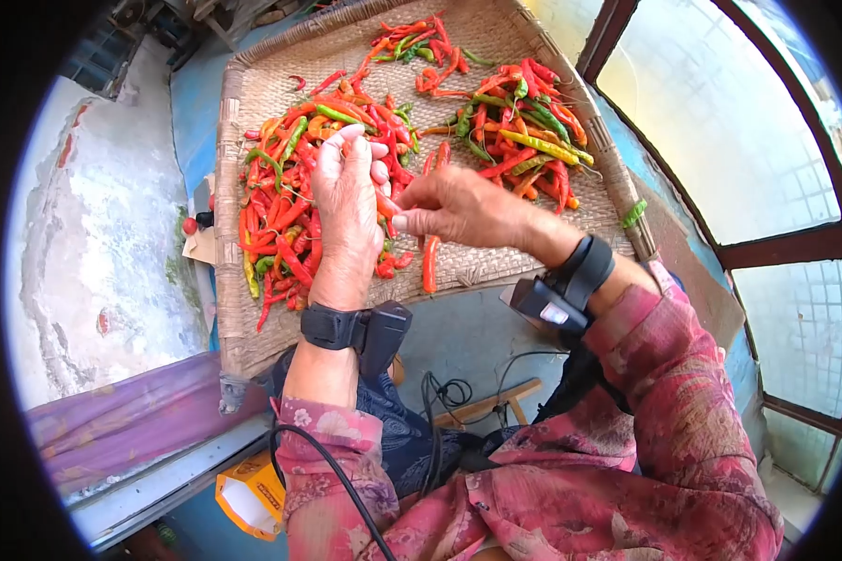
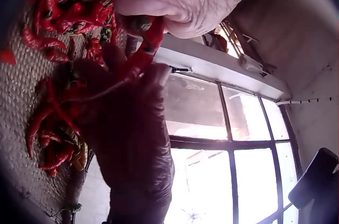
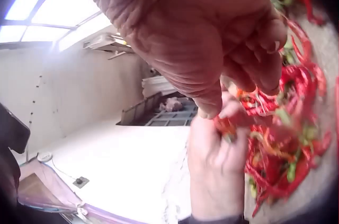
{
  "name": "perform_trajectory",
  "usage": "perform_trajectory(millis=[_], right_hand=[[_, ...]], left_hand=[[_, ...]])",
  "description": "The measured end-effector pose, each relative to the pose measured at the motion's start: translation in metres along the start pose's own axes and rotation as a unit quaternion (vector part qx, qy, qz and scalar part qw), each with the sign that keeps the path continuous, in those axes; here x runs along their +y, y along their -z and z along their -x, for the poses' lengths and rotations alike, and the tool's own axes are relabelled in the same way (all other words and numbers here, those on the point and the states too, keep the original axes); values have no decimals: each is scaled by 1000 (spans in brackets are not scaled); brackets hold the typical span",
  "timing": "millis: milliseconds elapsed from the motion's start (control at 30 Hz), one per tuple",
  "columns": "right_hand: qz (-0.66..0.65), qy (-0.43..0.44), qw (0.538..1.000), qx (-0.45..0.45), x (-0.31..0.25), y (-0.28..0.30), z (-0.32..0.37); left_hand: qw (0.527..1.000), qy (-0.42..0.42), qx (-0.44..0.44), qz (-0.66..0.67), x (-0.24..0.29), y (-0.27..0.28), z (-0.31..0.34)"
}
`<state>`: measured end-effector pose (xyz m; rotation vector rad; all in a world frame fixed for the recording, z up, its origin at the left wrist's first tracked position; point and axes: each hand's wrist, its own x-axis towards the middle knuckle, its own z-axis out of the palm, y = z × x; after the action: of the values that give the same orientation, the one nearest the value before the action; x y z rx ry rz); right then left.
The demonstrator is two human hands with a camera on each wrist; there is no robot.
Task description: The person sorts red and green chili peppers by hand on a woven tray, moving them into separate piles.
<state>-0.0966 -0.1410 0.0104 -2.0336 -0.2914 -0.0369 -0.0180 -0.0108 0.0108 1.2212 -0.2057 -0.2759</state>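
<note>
In the head view my left hand is raised over the larger pile of chili peppers, its fingers curled, gripping a red chili pepper. My right hand pinches that same pepper between thumb and fingers. The left wrist view shows the held pepper running from the left palm, stem end there, down to the right hand. The right wrist view has its stem end showing against the left hand. Another long red pepper is just below the right hand.
A shallow woven tray with a raised rim bears the piles. A second pile of red, green and yellow chilies lies right, a smaller one at the back. Windows stand right, and a cable and yellow box are below.
</note>
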Motion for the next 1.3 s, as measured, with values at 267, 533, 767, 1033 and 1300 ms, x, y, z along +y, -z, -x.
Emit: perform_trajectory(millis=[267, 533, 767, 1033, 1300], right_hand=[[4, -70, 996, -57, -3, 47, 7], [233, -39, 908, 345, 28, 86, -13], [-59, -92, 994, -11, 10, 5, 0], [437, -99, 872, 197, 22, 62, 7], [453, -269, 835, 160, 16, 135, 46]], left_hand=[[995, -41, 85, 33, 10, 26, -11], [989, 76, -11, 123, -10, 16, 0], [989, 72, -25, 126, -19, -8, 3], [948, -25, -107, -299, -52, -7, -15], [567, -261, -200, -755, -93, -5, -4]])
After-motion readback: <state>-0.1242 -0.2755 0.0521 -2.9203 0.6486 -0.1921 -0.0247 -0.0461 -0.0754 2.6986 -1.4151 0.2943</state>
